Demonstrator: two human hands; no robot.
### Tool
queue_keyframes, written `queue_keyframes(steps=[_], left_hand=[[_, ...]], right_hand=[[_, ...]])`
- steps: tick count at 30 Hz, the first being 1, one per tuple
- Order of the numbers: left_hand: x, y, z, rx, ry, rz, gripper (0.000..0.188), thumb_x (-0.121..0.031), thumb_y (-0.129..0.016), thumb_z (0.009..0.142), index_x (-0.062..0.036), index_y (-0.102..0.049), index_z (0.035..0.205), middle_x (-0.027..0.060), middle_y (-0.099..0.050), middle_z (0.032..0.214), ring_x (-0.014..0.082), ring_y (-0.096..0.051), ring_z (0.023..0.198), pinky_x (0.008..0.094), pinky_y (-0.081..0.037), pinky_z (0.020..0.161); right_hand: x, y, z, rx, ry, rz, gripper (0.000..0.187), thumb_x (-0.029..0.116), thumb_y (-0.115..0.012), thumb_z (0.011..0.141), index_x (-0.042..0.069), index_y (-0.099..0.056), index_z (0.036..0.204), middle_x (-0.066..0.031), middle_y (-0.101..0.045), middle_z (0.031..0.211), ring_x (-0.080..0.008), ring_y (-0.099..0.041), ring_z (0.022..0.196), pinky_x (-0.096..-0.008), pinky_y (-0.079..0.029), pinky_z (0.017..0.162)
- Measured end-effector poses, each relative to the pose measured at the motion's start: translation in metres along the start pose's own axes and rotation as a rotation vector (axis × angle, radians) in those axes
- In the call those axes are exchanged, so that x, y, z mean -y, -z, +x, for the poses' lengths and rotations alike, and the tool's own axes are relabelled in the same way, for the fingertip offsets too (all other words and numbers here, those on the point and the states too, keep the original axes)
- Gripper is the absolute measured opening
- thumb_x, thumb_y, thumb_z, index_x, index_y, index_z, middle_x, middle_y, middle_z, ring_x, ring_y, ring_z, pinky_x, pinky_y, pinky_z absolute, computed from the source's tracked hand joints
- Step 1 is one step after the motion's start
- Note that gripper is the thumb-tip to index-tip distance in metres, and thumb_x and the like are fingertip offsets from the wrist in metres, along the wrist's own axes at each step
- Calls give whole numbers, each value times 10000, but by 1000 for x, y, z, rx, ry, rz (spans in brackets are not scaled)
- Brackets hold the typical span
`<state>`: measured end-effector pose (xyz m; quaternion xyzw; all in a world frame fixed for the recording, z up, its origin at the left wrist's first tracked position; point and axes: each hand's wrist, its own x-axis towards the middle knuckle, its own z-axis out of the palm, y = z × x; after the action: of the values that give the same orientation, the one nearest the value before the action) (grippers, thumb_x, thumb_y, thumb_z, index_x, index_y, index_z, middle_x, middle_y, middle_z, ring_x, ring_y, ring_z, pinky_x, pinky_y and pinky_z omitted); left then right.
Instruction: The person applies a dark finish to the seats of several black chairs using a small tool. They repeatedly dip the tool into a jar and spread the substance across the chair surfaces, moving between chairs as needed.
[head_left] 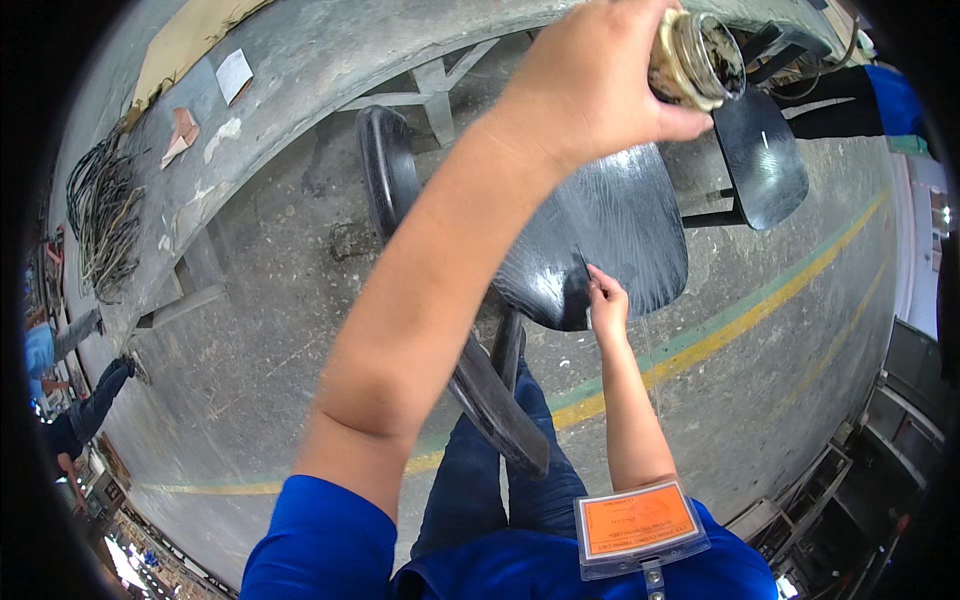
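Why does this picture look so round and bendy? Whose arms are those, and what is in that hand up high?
A wide-lens camera on a person's head looks down, so straight lines bend. Both arms are that person's own. The left hand is raised, its grip closed around a small glass jar with dark stuff inside. The right hand pinches something thin, too small to tell, over a black chair seat. Below is a grey concrete floor with a yellow line. Cables lie on a workbench.
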<state>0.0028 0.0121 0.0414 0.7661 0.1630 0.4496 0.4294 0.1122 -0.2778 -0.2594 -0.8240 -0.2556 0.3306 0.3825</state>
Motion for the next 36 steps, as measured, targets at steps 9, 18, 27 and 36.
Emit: queue_keyframes(steps=[9,18,27,36], left_hand=[[33,17,-5,-29,31,84,708,-136,-839,648,-5,-501,1256,183,-642,1107,276,-637,1033,352,-495,909],[33,24,5,-37,81,-76,629,-121,-814,675,-9,-481,1197,185,-648,1053,266,-652,991,350,-507,868],[26,0,10,95,16,-201,604,-147,-818,677,-11,-522,1185,168,-657,1039,247,-655,987,338,-508,879],[32,-39,31,260,-74,-102,554,-177,-816,653,-36,-549,1118,173,-642,1008,310,-652,959,355,-509,848]], right_hand=[[49,-42,16,96,138,-112,290,-5,-591,868,105,-723,1102,-107,-632,864,-232,-612,810,-315,-480,772],[54,-69,-33,169,125,-95,294,-18,-596,866,116,-729,1090,-102,-619,841,-235,-601,786,-320,-483,746],[52,-46,-89,72,-12,-49,302,-39,-594,885,111,-724,1112,-83,-636,882,-192,-605,852,-281,-476,793],[20,-34,-117,-131,-98,-78,318,-49,-575,874,105,-722,1111,-99,-627,880,-208,-604,833,-292,-480,752]])
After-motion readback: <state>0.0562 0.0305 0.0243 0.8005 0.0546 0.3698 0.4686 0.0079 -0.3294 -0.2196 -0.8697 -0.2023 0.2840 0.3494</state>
